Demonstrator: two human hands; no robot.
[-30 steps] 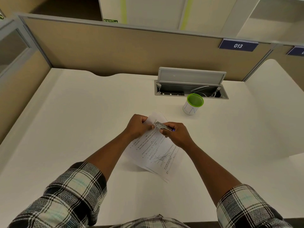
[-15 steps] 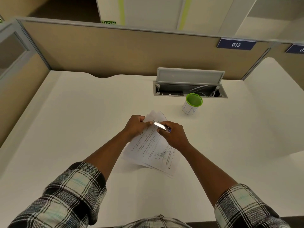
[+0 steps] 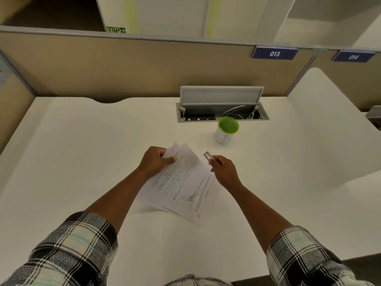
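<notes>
A person's two bare forearms, in rolled plaid sleeves, reach over a white worktop (image 3: 82, 151). The left hand (image 3: 155, 162) grips the far corner of a thin stack of printed papers (image 3: 181, 186), thumb pressed on the top sheet and fingers curled beneath. The sheets fan slightly and slope from that hand back toward the person, their near edge resting on the worktop. The right hand (image 3: 224, 172), just to the right of the papers and apart from the left hand, pinches a small silver tool (image 3: 208, 155). The tool's tip points up and away, clear of the sheets. Beyond the right hand stands a white cup with a green rim (image 3: 226, 131). Just behind the cup lies an open cable box (image 3: 221, 113) sunk in the worktop.
</notes>
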